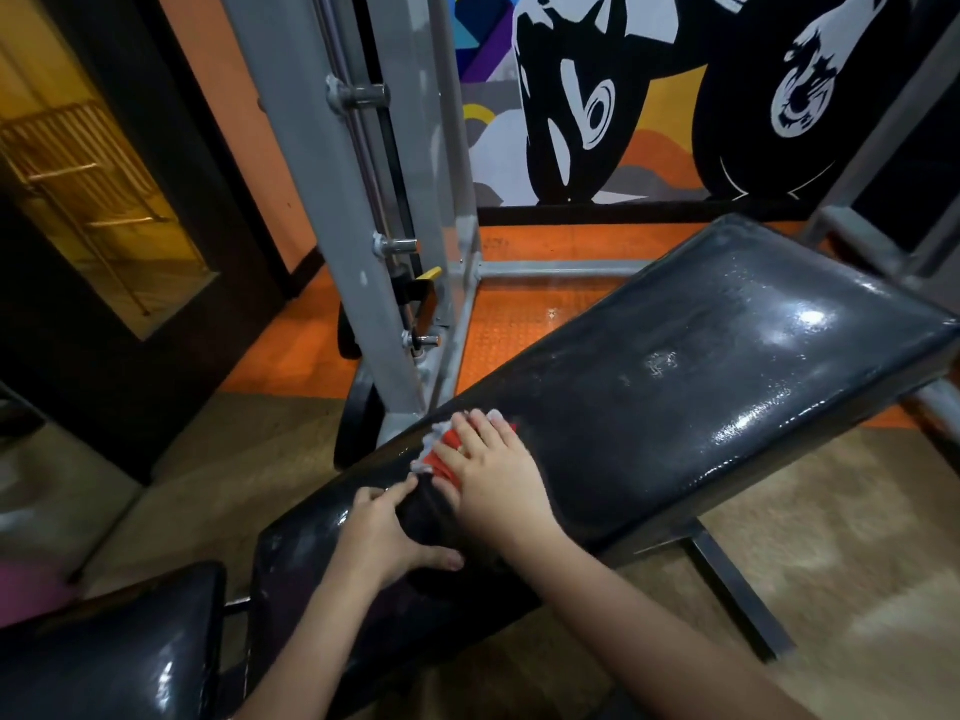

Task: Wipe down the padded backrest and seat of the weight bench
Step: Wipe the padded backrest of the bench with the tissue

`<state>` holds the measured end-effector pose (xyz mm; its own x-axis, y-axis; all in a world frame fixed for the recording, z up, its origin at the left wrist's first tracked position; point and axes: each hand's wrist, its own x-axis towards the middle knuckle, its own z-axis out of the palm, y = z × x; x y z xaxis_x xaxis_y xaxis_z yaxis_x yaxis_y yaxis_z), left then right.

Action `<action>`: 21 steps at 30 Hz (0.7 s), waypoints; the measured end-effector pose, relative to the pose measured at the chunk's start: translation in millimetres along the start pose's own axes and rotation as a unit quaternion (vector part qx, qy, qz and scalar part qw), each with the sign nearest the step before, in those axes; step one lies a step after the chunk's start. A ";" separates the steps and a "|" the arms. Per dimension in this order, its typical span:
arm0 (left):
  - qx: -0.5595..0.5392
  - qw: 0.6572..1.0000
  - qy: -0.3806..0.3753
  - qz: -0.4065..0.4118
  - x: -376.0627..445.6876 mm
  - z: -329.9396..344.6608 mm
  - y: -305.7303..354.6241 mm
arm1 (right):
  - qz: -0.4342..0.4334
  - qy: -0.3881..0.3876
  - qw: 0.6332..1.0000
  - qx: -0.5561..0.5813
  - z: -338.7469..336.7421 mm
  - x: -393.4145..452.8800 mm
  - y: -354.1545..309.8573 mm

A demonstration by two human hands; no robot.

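The black padded backrest [675, 366] runs from the lower middle to the upper right, glossy and wet in patches. The black seat pad [114, 652] lies at the lower left, separated from the backrest by a gap. My right hand [493, 470] presses flat on a red and white cloth [441, 449] against the backrest's lower left part. My left hand [384, 537] rests just below it, gripping a dark fold of material on the pad; what exactly that is cannot be made out.
A grey steel rack upright [332, 200] with pegs and a yellow catch stands behind the bench. Orange rubber flooring [519, 324] lies under the rack and tan floor [831, 563] to the right. A dark door [104, 226] is on the left, a painted mural wall [649, 96] behind.
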<state>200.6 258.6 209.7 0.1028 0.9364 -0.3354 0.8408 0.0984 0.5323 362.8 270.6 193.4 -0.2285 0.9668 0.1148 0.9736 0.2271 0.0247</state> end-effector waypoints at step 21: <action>-0.008 0.997 -0.004 0.080 22.1 2.4 58.0 | 0.003 0.012 1.000 0.014 -12.0 -7.7 41.4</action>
<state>252.9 284.2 231.2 0.2393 0.9376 -0.2523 0.8045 -0.0460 0.5922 405.0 271.2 205.5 -0.2221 0.9650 0.1392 0.9744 0.2247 -0.0034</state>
